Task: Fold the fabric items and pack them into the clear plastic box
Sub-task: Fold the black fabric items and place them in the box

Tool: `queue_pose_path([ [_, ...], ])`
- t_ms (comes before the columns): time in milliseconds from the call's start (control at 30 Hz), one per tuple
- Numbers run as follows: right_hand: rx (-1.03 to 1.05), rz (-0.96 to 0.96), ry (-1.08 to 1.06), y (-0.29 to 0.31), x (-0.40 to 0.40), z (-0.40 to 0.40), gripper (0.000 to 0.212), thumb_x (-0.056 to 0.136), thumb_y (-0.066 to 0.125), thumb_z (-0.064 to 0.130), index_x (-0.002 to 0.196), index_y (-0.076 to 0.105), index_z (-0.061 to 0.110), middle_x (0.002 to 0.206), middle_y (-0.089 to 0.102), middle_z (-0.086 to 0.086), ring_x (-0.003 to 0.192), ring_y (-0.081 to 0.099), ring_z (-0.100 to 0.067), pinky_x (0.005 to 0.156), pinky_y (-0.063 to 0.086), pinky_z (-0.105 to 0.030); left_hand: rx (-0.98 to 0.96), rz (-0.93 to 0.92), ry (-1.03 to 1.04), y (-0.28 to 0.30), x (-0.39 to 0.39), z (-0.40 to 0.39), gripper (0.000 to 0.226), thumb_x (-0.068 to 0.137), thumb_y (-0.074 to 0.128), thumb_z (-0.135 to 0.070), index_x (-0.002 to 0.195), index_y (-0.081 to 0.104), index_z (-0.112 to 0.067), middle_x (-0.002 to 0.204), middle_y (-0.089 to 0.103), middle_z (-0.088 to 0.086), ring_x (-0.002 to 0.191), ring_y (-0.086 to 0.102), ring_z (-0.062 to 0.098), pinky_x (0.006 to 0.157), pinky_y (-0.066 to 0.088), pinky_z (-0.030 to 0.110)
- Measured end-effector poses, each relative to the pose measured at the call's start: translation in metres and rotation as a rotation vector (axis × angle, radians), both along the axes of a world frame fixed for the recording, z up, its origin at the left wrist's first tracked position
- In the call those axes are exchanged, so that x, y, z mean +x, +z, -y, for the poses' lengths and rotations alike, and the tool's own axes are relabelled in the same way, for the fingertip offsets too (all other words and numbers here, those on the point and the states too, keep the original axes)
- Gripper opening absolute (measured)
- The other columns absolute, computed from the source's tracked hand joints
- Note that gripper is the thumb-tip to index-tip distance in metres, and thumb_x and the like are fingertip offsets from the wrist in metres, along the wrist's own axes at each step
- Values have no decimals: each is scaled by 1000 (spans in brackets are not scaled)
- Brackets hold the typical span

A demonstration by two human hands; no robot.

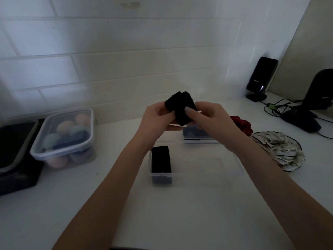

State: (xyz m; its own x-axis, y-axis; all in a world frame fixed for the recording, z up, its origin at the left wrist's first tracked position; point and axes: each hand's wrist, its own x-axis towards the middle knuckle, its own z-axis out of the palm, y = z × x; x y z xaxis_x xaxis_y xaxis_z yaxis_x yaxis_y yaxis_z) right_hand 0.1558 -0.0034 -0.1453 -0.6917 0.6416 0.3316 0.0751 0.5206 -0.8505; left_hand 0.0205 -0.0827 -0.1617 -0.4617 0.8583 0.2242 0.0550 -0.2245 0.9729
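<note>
Both hands hold a folded black fabric piece in the air above the counter. My left hand pinches its left side and my right hand pinches its right side, thumb on top. Below them stands the clear plastic box, open, with one folded black fabric item lying at its left end. A red fabric item and a crumpled white fabric item with black markings lie on the counter to the right of the box.
A lidded clear container of coloured sponges stands at the left beside a dark tray. Another small container sits behind the box. At the far right are a black device on a stand, cables and a dark lamp base.
</note>
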Motion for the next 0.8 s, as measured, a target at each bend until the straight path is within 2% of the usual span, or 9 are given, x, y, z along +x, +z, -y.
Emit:
queue_pose_path([
  [133,2,-1,-68,-3,-3,-2,30,86,64,29,69,62,4,61,57,-10,58,50,-15,57,38,-24,-17,-49,-45,1,2,0,15,89,57,0,94,67,-10,65,73,-5,64,71,12,56,57,24],
  [233,28,18,-91,-5,-2,-3,36,85,65,30,73,63,-4,67,64,-24,60,54,-21,59,40,-28,-47,-105,-70,0,3,0,24,89,53,4,87,66,-16,63,72,-9,62,70,7,57,58,24],
  [367,35,2,-135,-8,-3,-4,44,83,67,32,72,59,-10,64,57,-31,57,48,-22,57,36,-30,-70,-154,-74,2,5,1,27,87,45,9,98,65,-5,76,70,2,66,69,6,63,59,24],
  [500,32,10,-127,-7,-2,-5,47,84,66,32,71,55,-11,56,46,-14,53,41,-18,53,32,-28,-42,-54,-97,6,7,3,22,92,46,-1,90,64,-14,81,68,5,72,70,11,67,60,28],
  [633,85,53,-114,-6,-2,-3,37,86,64,33,59,51,10,49,46,3,44,40,-5,49,34,-21,12,-112,-1,2,6,1,6,90,60,-16,92,65,-14,86,70,9,76,71,16,70,61,37],
  [800,52,63,-54,-6,-3,-2,36,89,59,35,61,52,14,54,50,1,54,51,-15,60,43,-32,39,-66,23,3,3,2,14,93,54,-16,93,67,-13,83,70,6,74,70,13,65,60,31],
])
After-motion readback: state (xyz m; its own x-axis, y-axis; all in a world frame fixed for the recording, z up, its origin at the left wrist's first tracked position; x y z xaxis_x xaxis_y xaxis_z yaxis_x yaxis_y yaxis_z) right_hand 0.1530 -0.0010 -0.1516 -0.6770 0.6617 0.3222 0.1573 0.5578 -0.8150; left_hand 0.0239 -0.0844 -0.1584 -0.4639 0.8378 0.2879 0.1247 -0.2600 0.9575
